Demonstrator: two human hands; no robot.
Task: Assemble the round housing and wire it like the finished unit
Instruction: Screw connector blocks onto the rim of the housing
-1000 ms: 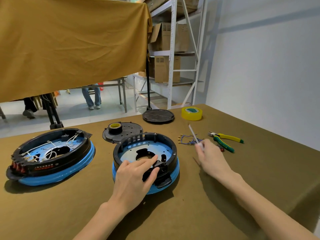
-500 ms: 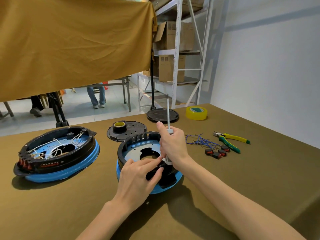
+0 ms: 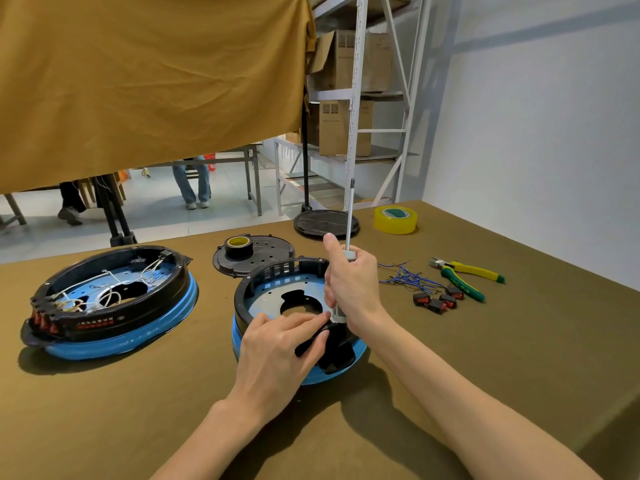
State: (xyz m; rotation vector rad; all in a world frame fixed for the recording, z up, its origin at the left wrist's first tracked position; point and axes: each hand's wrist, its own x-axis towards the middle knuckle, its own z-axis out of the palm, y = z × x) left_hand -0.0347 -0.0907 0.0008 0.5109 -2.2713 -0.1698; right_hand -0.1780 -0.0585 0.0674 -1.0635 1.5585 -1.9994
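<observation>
The round housing (image 3: 273, 289), a black ring on a blue base with a metal plate inside, sits in the middle of the table. My left hand (image 3: 280, 351) rests on its near rim, fingers pressing a black part there. My right hand (image 3: 353, 289) grips a screwdriver (image 3: 349, 220) upside down, shaft pointing up, the handle end down at the housing's near right rim. The finished unit (image 3: 107, 299) with white wires and red switches lies at the left. Loose blue wires (image 3: 405, 277) and several red rocker switches (image 3: 438, 299) lie to the right.
A black perforated cover (image 3: 270, 252) carrying a roll of black tape (image 3: 238, 245) lies behind the housing. A black round lid (image 3: 322, 224) and yellow tape roll (image 3: 395, 220) sit at the back. Green-yellow pliers (image 3: 464, 277) lie at right. A cloth hangs behind.
My right hand lifted the screwdriver from the table's right side, carried it left to the housing and now holds it upright at the near rim. My left hand stayed on the housing.
</observation>
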